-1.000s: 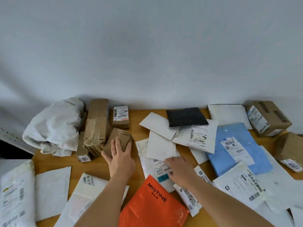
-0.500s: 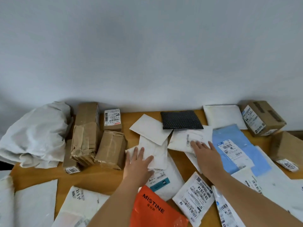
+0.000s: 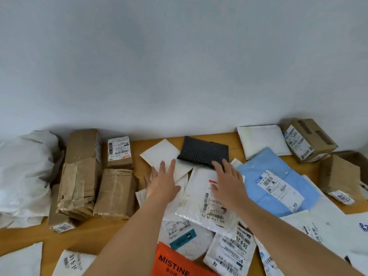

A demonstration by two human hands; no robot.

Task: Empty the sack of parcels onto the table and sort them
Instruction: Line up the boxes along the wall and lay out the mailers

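Observation:
Parcels cover a wooden table (image 3: 93,234). My left hand (image 3: 162,181) lies flat with spread fingers on white envelopes (image 3: 159,155) near the table's middle. My right hand (image 3: 228,183) reaches forward with straight fingers, its tips at the front edge of a black dotted pouch (image 3: 201,151), its palm over a white labelled mailer (image 3: 199,198). A blue mailer (image 3: 276,182) lies just right of that hand. Brown taped boxes (image 3: 79,176) stand grouped at the left. The emptied white sack (image 3: 23,172) sits crumpled at the far left.
Two cardboard boxes (image 3: 308,140) and a white padded envelope (image 3: 262,140) sit at the back right against the wall. An orange MISTINE bag (image 3: 175,263) and several white labelled mailers (image 3: 233,253) lie at the front. Bare wood shows front left.
Both hands moved forward onto the middle pile. The left hand left the brown box and went to the envelopes. The white labelled mailer slid nearer under the right hand, which reached the black pouch.

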